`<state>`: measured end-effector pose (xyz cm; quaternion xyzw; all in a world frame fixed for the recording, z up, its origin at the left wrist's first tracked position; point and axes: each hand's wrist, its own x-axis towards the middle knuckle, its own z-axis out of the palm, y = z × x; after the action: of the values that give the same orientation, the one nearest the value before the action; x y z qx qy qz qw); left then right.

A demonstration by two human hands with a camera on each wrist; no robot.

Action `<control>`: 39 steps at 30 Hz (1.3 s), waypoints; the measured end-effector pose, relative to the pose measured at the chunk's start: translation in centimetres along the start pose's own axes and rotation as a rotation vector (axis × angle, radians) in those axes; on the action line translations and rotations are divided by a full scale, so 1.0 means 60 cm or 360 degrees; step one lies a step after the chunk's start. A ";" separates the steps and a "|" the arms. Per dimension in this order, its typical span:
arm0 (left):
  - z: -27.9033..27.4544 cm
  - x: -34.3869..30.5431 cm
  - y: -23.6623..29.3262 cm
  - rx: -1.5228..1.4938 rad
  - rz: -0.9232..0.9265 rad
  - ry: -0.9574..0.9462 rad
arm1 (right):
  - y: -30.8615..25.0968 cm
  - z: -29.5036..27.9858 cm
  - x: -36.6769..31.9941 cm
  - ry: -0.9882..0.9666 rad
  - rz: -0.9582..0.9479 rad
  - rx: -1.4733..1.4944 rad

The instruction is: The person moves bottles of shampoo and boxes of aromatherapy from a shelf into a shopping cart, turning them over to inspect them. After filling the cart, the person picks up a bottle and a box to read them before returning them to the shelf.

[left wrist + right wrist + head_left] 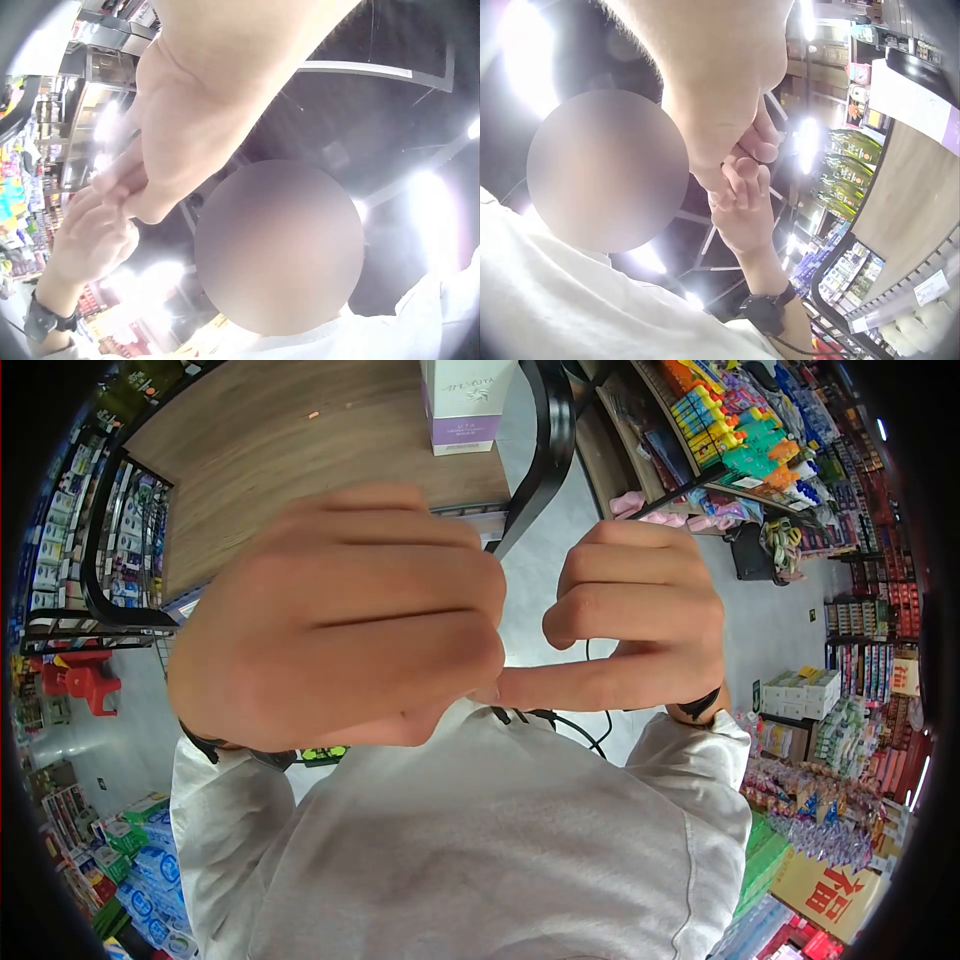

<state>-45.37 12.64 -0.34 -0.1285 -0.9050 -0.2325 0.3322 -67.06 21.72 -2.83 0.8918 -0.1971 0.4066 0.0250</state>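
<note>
Both hands are raised close in front of the head camera. My left hand (340, 620), back outward, looms large with its fingers curled. Beside it, my right hand (640, 610) has most fingers folded in, while its index finger stretches across to the left hand's fingers. In the left wrist view, the right hand (94, 240) meets the left at the fingertips. The right wrist view shows the left hand (742, 214) with bent fingers against the right one. No object shows in either hand. Nearest behind them is a white and purple box (465, 405).
The box stands on a wooden shelf board (250, 470) with a black frame (545, 450). Packed store shelves line both sides. A red stool (90, 682) is at the left, and a black cable (580, 730) hangs behind the right hand.
</note>
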 end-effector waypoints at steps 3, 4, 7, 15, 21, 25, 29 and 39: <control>-0.002 -0.006 -0.003 0.0138 0.0074 0.0129 | 0.001 -0.004 0.013 -0.0044 -0.0045 -0.0126; -0.003 -0.009 -0.006 0.0144 0.0095 0.0194 | 0.000 -0.004 0.017 -0.0050 -0.0065 -0.0167; -0.023 -0.016 -0.005 0.0104 0.0092 0.0225 | -0.005 -0.002 0.027 -0.0044 -0.0081 -0.0334; -0.050 -0.036 -0.013 -0.0130 -0.0007 0.0107 | -0.011 0.030 0.054 0.0087 -0.0179 -0.0481; -0.055 -0.050 -0.018 -0.0279 0.0016 0.0137 | -0.015 0.042 0.066 0.0107 -0.0167 -0.0424; -0.058 -0.056 -0.018 -0.0296 0.0038 0.0089 | -0.015 0.047 0.067 0.0076 -0.0153 -0.0360; -0.056 -0.060 -0.014 -0.0197 0.0112 0.0084 | -0.014 0.055 0.065 0.0084 -0.0128 -0.0258; -0.053 -0.081 -0.011 -0.0155 0.0214 0.0113 | -0.007 0.068 0.075 -0.0051 -0.0034 0.0063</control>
<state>-40.25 10.09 -1.62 -0.1966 -0.8695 -0.2580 0.3724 -61.34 19.79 -2.22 0.9005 -0.1799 0.3958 0.0085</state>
